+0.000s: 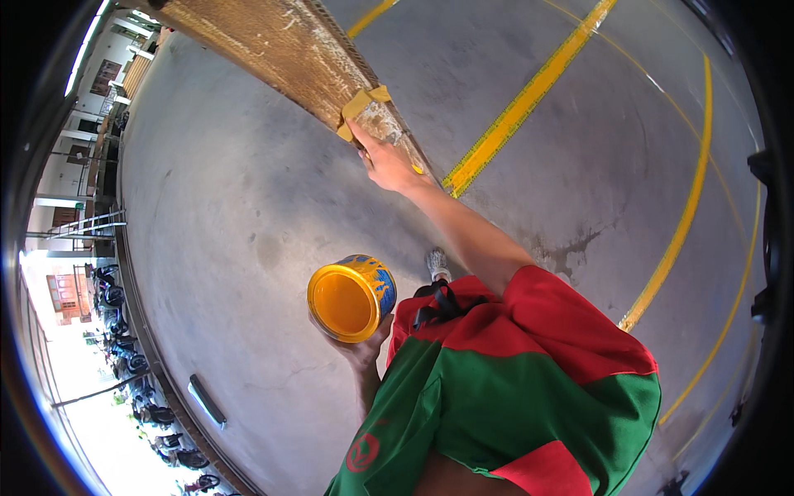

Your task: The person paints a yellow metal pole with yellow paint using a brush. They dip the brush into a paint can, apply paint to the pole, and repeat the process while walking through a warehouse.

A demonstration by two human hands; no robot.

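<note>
My left hand (360, 350) holds a paint can (383, 285) from below and behind. The can is open, with yellow paint (343, 304) inside and yellow drips over its blue side. My right hand (389, 163) reaches to a worn brown post (281, 62) with pale, flaking patches. Its index finger points along the post and touches a tan strip (362, 104) that crosses the surface. The other fingers curl under, and what they hold, if anything, is hidden. A yellow smear (418, 169) shows low on the post.
A broad yellow line (529, 99) runs over the grey floor (223, 207) from the post's foot. A curved yellow line (691, 202) lies farther right. A dark, long object (207, 402) lies at lower left. Several motorbikes (124, 351) and a ladder (87, 225) stand along the left edge.
</note>
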